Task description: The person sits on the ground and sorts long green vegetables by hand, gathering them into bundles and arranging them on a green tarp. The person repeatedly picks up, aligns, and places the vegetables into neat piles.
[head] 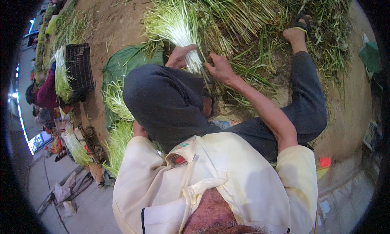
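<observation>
My left hand grips a bunch of pale leafy stalks, possibly blanched garlic chives, around their white lower part. The yellow-green leaf ends fan out towards the upper left, and the white ends point down beside my knee. Just right of the bunch is my right hand, its fingers bent and thumb near the fingertips, close to a few thin greenish stalks. Whether it pinches one of them cannot be made out. Piles of longer green stalks lie beyond both hands.
More pale bunches lie on green cloth at my left. A black plastic crate stands farther left, near a person in a dark red sleeve. Loose green trimmings cover the ground around my outstretched foot.
</observation>
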